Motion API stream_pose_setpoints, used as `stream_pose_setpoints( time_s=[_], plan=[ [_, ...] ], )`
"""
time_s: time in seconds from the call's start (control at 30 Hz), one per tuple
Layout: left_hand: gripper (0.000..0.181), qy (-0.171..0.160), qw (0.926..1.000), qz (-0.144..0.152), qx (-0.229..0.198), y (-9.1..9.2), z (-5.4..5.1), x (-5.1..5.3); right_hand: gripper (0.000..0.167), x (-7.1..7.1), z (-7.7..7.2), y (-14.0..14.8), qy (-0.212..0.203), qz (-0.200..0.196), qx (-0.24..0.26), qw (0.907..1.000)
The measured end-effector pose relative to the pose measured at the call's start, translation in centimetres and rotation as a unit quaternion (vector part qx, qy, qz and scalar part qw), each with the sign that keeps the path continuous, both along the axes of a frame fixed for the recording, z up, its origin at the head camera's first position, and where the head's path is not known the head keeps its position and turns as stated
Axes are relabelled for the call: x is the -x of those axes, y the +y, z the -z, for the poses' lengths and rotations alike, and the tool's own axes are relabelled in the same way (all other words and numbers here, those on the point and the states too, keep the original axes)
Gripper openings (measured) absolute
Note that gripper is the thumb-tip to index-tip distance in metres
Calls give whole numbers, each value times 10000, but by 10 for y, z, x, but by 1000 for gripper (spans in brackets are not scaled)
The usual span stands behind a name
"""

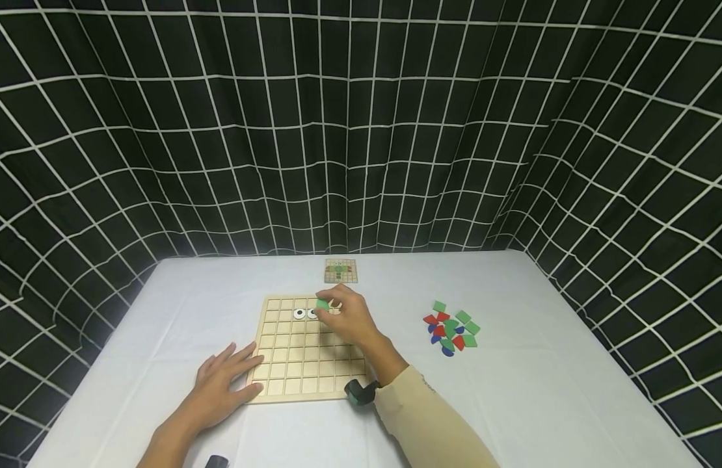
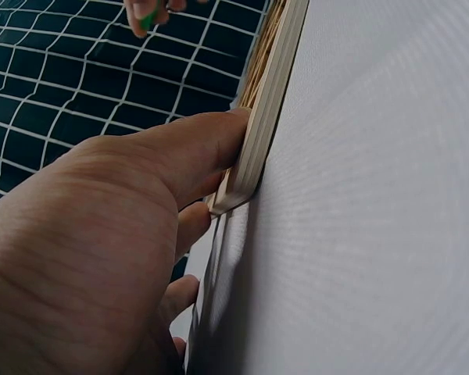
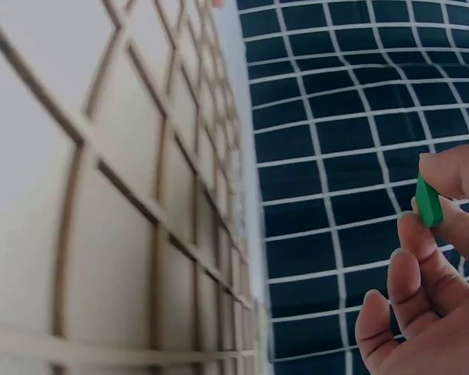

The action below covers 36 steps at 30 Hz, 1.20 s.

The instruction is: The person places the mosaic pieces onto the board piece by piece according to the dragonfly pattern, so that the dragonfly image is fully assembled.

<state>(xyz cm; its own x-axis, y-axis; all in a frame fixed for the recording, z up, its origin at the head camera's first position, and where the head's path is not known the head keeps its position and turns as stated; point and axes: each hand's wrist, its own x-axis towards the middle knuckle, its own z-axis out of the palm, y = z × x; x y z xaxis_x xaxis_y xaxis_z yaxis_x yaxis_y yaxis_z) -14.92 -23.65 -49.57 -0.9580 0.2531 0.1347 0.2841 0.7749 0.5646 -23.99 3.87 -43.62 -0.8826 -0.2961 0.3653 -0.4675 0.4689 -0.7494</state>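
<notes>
A wooden grid board (image 1: 303, 352) lies on the white table, with two white discs with black centres, one of them an eye disc (image 1: 299, 313), side by side near its top edge. My right hand (image 1: 352, 318) is above the board's upper right part, pinching a green piece (image 3: 428, 203) between thumb and fingers; it partly covers the right disc. My left hand (image 1: 217, 389) rests at the board's lower left edge with fingers spread, and the left wrist view shows its thumb (image 2: 211, 144) touching the board's side.
A small patterned card (image 1: 340, 270) lies behind the board. Right of the board is a loose group of red, blue and green pieces (image 1: 469, 340). A black grid-lined curtain (image 1: 349, 143) surrounds the back and sides of the table.
</notes>
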Motion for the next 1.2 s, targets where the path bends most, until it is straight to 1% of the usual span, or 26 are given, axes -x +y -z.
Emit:
stream_pose_setpoints(
  time_s=[0.07,0.23,0.43,0.53,0.73,1.03,1.2],
  plan=[
    [52,6,10000,-1,2,0,0,0,25,1,4,-3,-183,14,-52,9998],
    [52,3,10000,-18,-1,1,0,0,28,5,16,-9,-436,-58,-259,9987],
    [53,1,10000,-6,-7,0,-2,-1,28,9,20,-15,-540,-117,-609,9966],
    [52,24,10000,18,-49,0,-2,-1,27,10,22,-18,-666,-52,-904,9937],
    [53,-33,9999,3,-113,0,-1,-1,28,12,28,-22,-959,58,-1538,9834],
    [54,-1,10000,-69,-47,1,1,1,27,12,28,-25,-821,-13,-2006,9762],
    [53,13,10000,-80,-27,1,1,1,27,12,29,-26,-752,12,-2135,9740]
  ],
)
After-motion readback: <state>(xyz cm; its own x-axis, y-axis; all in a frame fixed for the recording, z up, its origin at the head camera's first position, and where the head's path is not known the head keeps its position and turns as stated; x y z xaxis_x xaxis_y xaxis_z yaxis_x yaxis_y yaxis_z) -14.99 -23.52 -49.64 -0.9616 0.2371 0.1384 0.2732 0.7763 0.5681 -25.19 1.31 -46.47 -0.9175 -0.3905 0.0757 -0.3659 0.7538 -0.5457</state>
